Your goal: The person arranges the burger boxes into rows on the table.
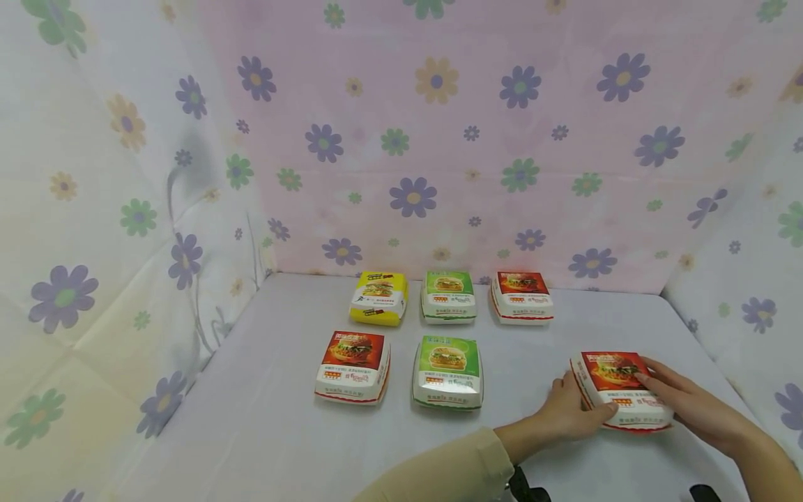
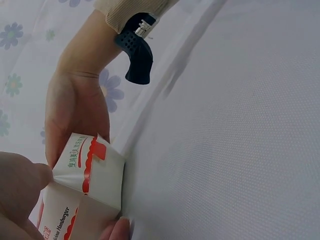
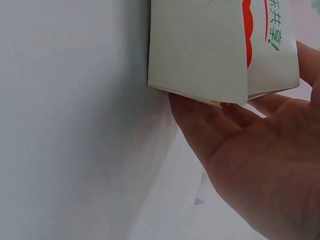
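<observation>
At the right of the table, a red-and-white burger box (image 1: 621,394) sits between my two hands. My left hand (image 1: 567,411) grips its left side, with the thumb along the front and the fingers at the far left edge. On the opposite side my right hand (image 1: 690,408) holds the box, its thumb on the lid and its fingers behind. In the left wrist view, the printed box side (image 2: 95,165) shows between both hands. From the right wrist, the box's pale wall (image 3: 200,45) is seen against the fingers, and its lower edge stands close to the cloth.
A yellow box (image 1: 378,298), a green box (image 1: 448,298) and a red box (image 1: 522,298) form a back row. Nearer stand another red box (image 1: 353,367) and another green box (image 1: 448,373). Flower-printed cloth (image 1: 414,139) walls the white table (image 1: 263,432) at back and sides.
</observation>
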The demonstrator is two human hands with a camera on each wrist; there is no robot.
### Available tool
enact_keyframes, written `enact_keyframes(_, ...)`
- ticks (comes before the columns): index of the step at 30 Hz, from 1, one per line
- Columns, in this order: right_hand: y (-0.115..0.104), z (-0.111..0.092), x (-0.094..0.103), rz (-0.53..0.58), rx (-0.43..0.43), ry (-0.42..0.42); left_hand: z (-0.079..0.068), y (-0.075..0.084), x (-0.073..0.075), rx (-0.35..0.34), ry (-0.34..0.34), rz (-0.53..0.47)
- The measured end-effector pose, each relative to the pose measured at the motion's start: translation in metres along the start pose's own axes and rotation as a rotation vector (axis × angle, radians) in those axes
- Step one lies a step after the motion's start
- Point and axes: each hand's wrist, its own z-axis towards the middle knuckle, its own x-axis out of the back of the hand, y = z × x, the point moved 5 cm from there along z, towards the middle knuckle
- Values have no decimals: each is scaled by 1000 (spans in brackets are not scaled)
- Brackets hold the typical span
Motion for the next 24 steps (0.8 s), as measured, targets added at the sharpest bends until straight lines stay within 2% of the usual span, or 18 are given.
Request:
enact_keyframes(14, -2, -3, -4, 27, 5, 6, -5, 1, 3, -4, -37, -36)
enact_keyframes(20, -6, -3, -7, 64, 0, 12, -5, -1, 4, -28, -42, -41)
enact_keyframes(24, -11, -4, -9, 33, 18, 22, -7, -1, 8, -43, -43, -29)
